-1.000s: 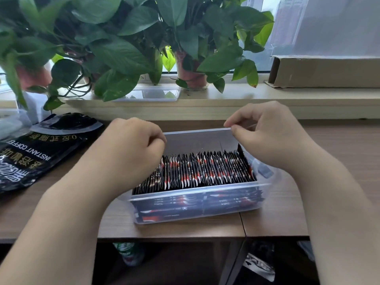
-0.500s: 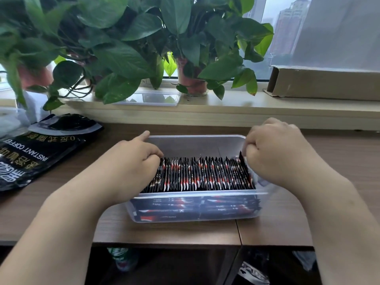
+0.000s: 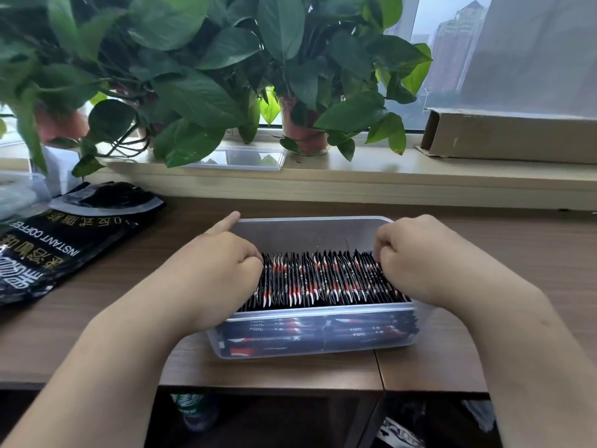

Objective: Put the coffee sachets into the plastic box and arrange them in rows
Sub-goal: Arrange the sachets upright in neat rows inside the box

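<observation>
A clear plastic box [image 3: 307,232] stands on the wooden desk in front of me. A tight row of black, red and white coffee sachets [image 3: 323,279] stands on edge inside it, over more sachets [image 3: 316,334] lying flat and seen through the front wall. My left hand [image 3: 219,263] is at the row's left end, fingers curled against the sachets, thumb stretched along the box's left rim. My right hand [image 3: 416,263] is at the right end, its fingers curled onto the last sachets. The fingertips of both hands are hidden.
A black instant coffee bag [image 3: 64,240] lies on the desk to the left, beside a clear container [image 3: 16,195]. On the windowsill behind are potted plants [image 3: 303,130], a clear lid [image 3: 245,158] and a long cardboard box [image 3: 510,137]. The desk's front edge runs just below the plastic box.
My right hand came down from the box's back rim onto the right end of the row. My left hand stayed at the left end, its thumb now stretched out.
</observation>
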`<state>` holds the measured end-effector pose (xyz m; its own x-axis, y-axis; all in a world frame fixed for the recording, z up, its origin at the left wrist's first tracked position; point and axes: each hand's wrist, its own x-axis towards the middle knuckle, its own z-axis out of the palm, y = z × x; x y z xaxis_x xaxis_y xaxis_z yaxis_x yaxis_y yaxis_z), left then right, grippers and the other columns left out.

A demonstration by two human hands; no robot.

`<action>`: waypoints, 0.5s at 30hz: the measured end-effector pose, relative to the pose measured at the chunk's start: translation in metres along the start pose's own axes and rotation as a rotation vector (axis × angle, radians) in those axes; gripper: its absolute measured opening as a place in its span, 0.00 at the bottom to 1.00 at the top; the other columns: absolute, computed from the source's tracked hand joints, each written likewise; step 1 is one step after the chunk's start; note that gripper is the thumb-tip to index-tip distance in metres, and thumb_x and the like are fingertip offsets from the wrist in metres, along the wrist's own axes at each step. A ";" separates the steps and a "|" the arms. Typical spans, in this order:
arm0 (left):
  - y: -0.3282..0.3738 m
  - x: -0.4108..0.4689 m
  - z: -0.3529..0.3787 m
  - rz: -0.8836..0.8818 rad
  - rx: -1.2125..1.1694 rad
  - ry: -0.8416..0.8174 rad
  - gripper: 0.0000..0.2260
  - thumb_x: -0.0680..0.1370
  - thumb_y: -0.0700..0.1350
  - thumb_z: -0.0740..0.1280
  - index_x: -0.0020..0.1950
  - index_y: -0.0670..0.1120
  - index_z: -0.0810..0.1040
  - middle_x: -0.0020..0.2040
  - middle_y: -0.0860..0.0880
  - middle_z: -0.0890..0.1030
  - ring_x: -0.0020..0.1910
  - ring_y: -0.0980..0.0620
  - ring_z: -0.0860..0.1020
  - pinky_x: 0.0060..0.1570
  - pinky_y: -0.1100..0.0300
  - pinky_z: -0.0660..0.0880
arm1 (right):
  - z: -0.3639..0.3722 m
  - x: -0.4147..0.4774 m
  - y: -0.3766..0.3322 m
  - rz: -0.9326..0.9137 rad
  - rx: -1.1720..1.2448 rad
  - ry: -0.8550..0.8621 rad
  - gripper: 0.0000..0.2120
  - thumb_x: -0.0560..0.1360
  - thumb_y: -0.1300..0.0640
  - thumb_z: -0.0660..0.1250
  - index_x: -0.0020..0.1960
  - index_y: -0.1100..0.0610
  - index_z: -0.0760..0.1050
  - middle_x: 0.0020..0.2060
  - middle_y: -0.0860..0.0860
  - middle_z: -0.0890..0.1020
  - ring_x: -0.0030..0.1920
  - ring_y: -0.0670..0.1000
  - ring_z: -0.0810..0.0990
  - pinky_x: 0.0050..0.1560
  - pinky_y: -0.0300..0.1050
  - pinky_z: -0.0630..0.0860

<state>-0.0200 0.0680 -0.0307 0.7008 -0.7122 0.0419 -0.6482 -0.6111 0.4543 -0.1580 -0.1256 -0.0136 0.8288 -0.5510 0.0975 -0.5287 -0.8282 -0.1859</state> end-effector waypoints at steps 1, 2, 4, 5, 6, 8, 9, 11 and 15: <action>-0.001 -0.001 0.000 0.006 0.016 0.012 0.17 0.81 0.43 0.55 0.51 0.47 0.84 0.59 0.54 0.80 0.73 0.72 0.44 0.66 0.61 0.61 | 0.000 -0.001 -0.001 -0.007 -0.004 0.015 0.14 0.76 0.59 0.54 0.44 0.54 0.79 0.42 0.53 0.81 0.42 0.55 0.79 0.44 0.48 0.79; 0.000 -0.001 0.000 0.023 0.041 0.034 0.16 0.81 0.43 0.56 0.51 0.48 0.84 0.57 0.53 0.82 0.76 0.69 0.46 0.72 0.55 0.60 | 0.000 -0.001 0.000 -0.026 -0.014 0.052 0.13 0.76 0.58 0.55 0.43 0.54 0.79 0.41 0.52 0.81 0.41 0.55 0.79 0.46 0.48 0.78; 0.001 -0.003 0.001 0.088 0.045 0.131 0.14 0.81 0.43 0.58 0.53 0.52 0.84 0.54 0.51 0.84 0.79 0.62 0.55 0.78 0.46 0.53 | 0.000 0.001 0.002 -0.103 -0.049 0.164 0.13 0.77 0.58 0.56 0.44 0.54 0.79 0.39 0.51 0.82 0.42 0.56 0.79 0.56 0.52 0.76; 0.001 -0.004 0.002 0.130 0.003 0.207 0.13 0.81 0.44 0.59 0.54 0.53 0.84 0.55 0.53 0.85 0.77 0.61 0.61 0.79 0.47 0.50 | 0.001 0.002 0.004 -0.163 -0.053 0.236 0.13 0.77 0.57 0.56 0.44 0.54 0.79 0.39 0.50 0.82 0.44 0.55 0.79 0.62 0.55 0.73; 0.000 -0.005 0.003 0.174 -0.071 0.288 0.12 0.80 0.46 0.61 0.54 0.53 0.84 0.56 0.54 0.85 0.75 0.62 0.65 0.80 0.50 0.49 | 0.002 0.004 0.005 -0.231 -0.015 0.314 0.13 0.76 0.56 0.56 0.44 0.53 0.80 0.41 0.49 0.83 0.48 0.54 0.78 0.66 0.58 0.70; -0.002 -0.005 0.003 0.252 -0.241 0.380 0.12 0.79 0.52 0.63 0.54 0.53 0.84 0.58 0.58 0.84 0.72 0.64 0.69 0.78 0.54 0.56 | 0.004 0.003 0.003 -0.355 0.175 0.403 0.13 0.74 0.54 0.58 0.46 0.53 0.81 0.48 0.47 0.84 0.55 0.51 0.78 0.68 0.54 0.69; -0.003 -0.006 0.003 0.280 -0.300 0.369 0.14 0.78 0.55 0.63 0.58 0.54 0.84 0.61 0.59 0.82 0.72 0.67 0.68 0.76 0.56 0.61 | 0.004 0.001 0.001 -0.402 0.292 0.381 0.14 0.74 0.51 0.59 0.49 0.52 0.82 0.53 0.45 0.83 0.58 0.47 0.77 0.67 0.48 0.69; -0.005 -0.006 0.002 0.320 -0.309 0.258 0.24 0.75 0.65 0.60 0.68 0.57 0.78 0.72 0.62 0.73 0.74 0.71 0.61 0.77 0.57 0.59 | 0.006 -0.004 -0.001 -0.457 0.448 0.225 0.19 0.74 0.41 0.60 0.58 0.47 0.80 0.64 0.40 0.77 0.66 0.39 0.71 0.67 0.40 0.66; -0.002 -0.003 0.002 0.258 -0.007 -0.001 0.44 0.66 0.80 0.47 0.80 0.63 0.53 0.80 0.65 0.48 0.76 0.71 0.40 0.77 0.63 0.39 | 0.009 -0.006 0.001 -0.410 0.314 -0.022 0.35 0.70 0.26 0.53 0.74 0.39 0.65 0.77 0.35 0.59 0.76 0.36 0.53 0.76 0.43 0.54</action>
<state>-0.0213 0.0703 -0.0334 0.5118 -0.8448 0.1560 -0.8035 -0.4065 0.4348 -0.1619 -0.1218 -0.0236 0.9619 -0.1822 0.2037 -0.0818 -0.9032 -0.4214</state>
